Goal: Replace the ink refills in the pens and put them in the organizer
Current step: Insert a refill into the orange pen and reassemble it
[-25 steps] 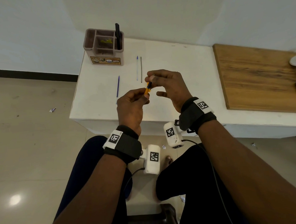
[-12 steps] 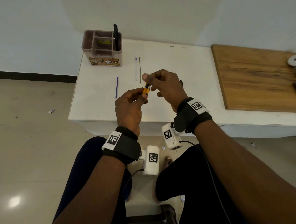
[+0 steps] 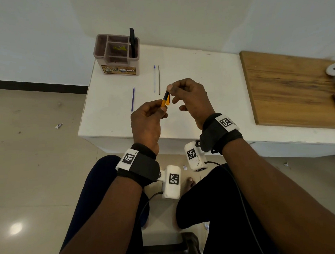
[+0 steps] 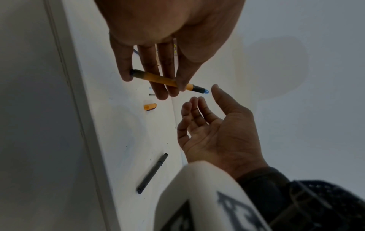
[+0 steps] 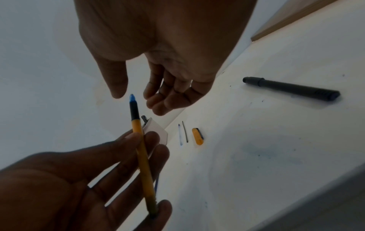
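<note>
My left hand (image 3: 158,110) grips an orange pen (image 3: 164,100) by its barrel, above the white table (image 3: 198,68). In the right wrist view the pen (image 5: 141,148) points up with a black section and blue tip. My right hand (image 3: 178,94) hovers at that tip; its thumb (image 5: 116,84) and loosely curled fingers hold nothing. An orange cap (image 5: 197,136) lies on the table. A black pen (image 5: 292,89) lies further right, hidden in the head view. Three refills lie on the table: a blue refill (image 3: 133,99), a clear refill (image 3: 154,78) and a dark refill (image 3: 159,79).
The brown organizer (image 3: 119,70) stands at the table's far left corner with a black pen (image 3: 132,42) upright in it. A wooden board (image 3: 290,88) covers the right side, with a white controller (image 3: 334,70) at its far edge. My knees are below the table's near edge.
My right fingers, which pinched the pen's upper end, have come off it and eased open. The left hand still holds the pen, now tilted more upright.
</note>
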Available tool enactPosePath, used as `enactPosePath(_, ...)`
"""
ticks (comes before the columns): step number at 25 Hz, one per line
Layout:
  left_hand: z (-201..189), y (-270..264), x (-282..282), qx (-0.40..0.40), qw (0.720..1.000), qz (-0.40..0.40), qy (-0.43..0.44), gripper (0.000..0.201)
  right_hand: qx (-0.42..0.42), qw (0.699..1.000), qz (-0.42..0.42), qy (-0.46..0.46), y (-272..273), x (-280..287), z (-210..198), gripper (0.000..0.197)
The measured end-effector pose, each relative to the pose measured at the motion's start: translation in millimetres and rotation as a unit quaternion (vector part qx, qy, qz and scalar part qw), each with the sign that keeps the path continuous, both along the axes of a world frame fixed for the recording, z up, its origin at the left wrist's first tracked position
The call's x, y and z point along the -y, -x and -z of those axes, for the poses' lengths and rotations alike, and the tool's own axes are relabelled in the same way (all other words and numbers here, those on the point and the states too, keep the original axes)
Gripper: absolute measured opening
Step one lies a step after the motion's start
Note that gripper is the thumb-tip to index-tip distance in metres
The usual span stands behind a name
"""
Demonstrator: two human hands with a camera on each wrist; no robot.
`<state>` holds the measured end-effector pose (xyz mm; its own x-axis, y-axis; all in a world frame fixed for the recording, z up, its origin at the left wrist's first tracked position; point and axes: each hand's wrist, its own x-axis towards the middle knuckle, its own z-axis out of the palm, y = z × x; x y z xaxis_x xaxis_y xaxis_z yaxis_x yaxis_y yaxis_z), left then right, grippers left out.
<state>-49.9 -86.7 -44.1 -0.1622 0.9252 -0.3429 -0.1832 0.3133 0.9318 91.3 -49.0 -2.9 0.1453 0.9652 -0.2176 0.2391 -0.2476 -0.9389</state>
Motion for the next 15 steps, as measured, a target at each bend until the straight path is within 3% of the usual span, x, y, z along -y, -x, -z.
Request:
enactPosePath(7, -2, -1, -1, -0.019, 1.0, 0.007, 0.006, 0.021, 0.025, 0.998, -0.053, -0.025, 0, 2, 1, 0.026)
enactPosePath(12, -1, 0, -2, -0.06, 0.998, 0.004, -0.002, 0.021, 0.033, 0.998, -0.022, -0.046, -3, 2, 8, 0.017)
enactPosePath(15, -2, 0, 0, -0.069, 0.997, 0.016, -0.009, 0.021, 0.04, 0.998, 0.0, -0.04, -2, 1, 9, 0.025)
